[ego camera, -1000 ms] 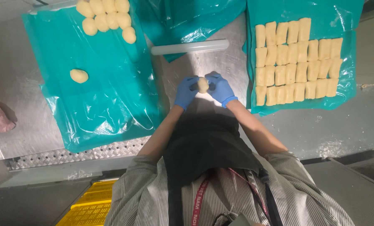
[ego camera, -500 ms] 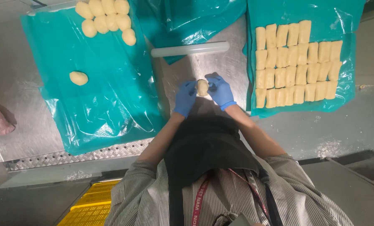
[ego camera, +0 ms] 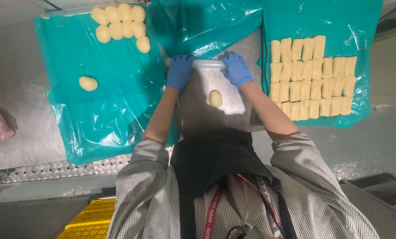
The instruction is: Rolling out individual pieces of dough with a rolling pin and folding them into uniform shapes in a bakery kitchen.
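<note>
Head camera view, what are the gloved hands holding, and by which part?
Both grip the white cylindrical rolling pin: left hand on its left end, right hand on its right end.

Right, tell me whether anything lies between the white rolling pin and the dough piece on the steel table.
Nothing visible does. Both gloved hands, left hand and right hand, grip the rolling pin; bare steel table lies between it and the dough piece.
</note>
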